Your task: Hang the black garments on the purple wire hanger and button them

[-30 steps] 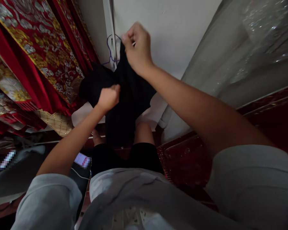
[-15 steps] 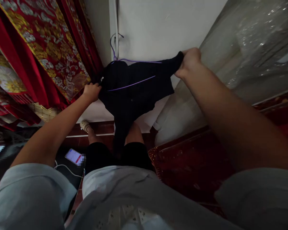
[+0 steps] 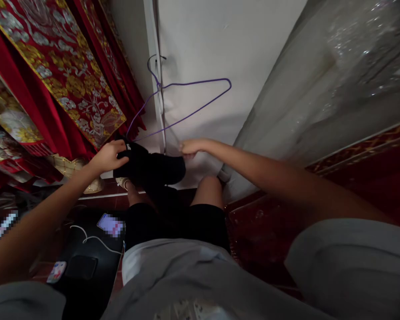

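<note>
A black garment (image 3: 146,166), which looks like a short-sleeved top, hangs bunched in front of my legs. My left hand (image 3: 111,156) is closed on its left upper edge, beside a small white label. My right hand (image 3: 192,146) has its fingers curled together just above the garment's right end; whether cloth is pinched in them is hidden. A purple clothes hanger (image 3: 200,83) hangs from its hook by the wall strip. Its right arm and most of its lower bar are bare, while its left corner meets the garment near my left hand.
Red embroidered cloths (image 3: 70,84) hang at the left. Clear plastic sheeting (image 3: 306,89) covers the right side. A phone (image 3: 110,224) and a white cable (image 3: 93,238) lie on a black seat (image 3: 100,284) by my left leg. The white wall (image 3: 213,40) stands ahead.
The garment has come off the hanger's right arm and dropped lower. My right hand has moved left and down towards my left hand, which has lowered slightly.
</note>
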Motion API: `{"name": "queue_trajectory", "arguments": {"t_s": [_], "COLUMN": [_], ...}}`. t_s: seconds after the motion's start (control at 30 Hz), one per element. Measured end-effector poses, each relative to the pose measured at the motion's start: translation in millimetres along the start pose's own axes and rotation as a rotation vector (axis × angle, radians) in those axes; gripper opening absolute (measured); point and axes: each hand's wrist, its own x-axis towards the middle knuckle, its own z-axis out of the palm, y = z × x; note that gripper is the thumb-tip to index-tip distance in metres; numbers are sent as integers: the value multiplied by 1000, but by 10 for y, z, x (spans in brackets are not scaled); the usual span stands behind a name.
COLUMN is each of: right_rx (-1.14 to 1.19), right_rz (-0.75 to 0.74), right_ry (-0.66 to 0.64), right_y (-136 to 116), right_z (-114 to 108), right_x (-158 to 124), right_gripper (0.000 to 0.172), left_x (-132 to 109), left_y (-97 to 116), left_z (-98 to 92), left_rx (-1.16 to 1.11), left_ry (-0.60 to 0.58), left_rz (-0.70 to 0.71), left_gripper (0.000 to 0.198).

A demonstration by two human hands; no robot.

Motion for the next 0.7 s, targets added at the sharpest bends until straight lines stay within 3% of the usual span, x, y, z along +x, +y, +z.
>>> {"name": "queue_trajectory", "arguments": {"t_s": [0.1, 0.2, 0.27, 0.33, 0.4, 0.47, 0.53, 0.57, 0.63, 0.7], "right_rx": [117, 499, 746, 840, 814, 667, 433, 305, 96, -19], "right_rz": [-143, -355, -490, -571, -601, -636, -734, -800, -930, -986], "right_ry": [-239, -369, -284, -196, -172, -110, 26, 112, 302, 508], "right_y": [-370, -723, -898, -1002, -1030, -1000, -938, -902, -825, -738], "right_z": [295, 555, 686, 769, 799, 770, 676, 603, 413, 179], "right_x": [-57, -292, -537, -794, -992, -1081, -1054, -1002, -839, -611], "right_gripper": [11, 30, 39, 43, 40, 33, 27, 23, 14, 13], "left_x": [-17, 95, 190, 272, 328, 346, 313, 277, 178, 66], "left_y": [396, 816, 1001, 1062, 1011, 907, 821, 798, 793, 801], "left_z": [-2, -51, -89, -105, -79, -1, 121, 192, 339, 462], "left_rx": [-70, -166, -218, -243, -249, -300, -444, -536, -686, -725], "left_ry": [122, 296, 416, 551, 676, 711, 572, 424, 24, -341], "left_rz": [49, 108, 137, 177, 179, 106, -8, -66, -173, -230], "left_gripper": [17, 16, 23, 33, 43, 57, 72, 77, 82, 74]}}
